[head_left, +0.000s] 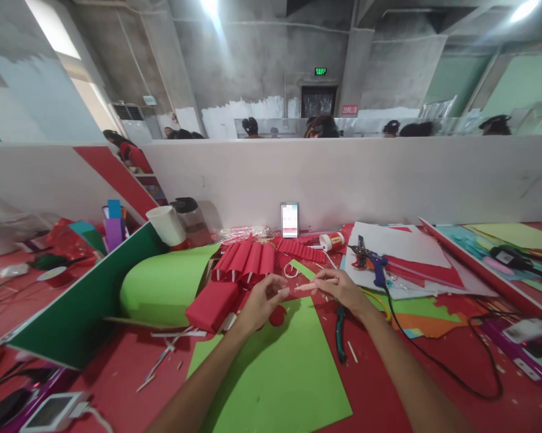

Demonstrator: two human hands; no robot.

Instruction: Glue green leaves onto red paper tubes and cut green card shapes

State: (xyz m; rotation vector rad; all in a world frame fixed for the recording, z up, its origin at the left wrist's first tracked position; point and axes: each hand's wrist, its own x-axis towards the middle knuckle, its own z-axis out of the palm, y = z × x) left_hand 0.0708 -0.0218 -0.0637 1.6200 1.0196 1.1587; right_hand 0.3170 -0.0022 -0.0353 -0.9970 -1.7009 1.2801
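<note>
My left hand (264, 299) is over the green sheet (293, 367), thumb and fingers curled together; anything small between the tips is too blurred to make out. Facing it, my right hand (340, 290) pinches a thin pale stick (303, 287), its tip pointing toward the left fingertips. Below the left fingertips a red disc (277, 316) lies on the green sheet. Beside my left hand are a red block (213, 305) and a pleated red paper piece (246, 260). Dark-handled pliers (340, 337) rest below my right hand.
A rolled green sheet (162, 285) leans by a dark green board (81, 300) on the left. Behind my hands stand a phone (289, 220) and a white spool (332, 242). At right lies a blue glue gun (379, 267), its cord (426, 358) looping across the red table.
</note>
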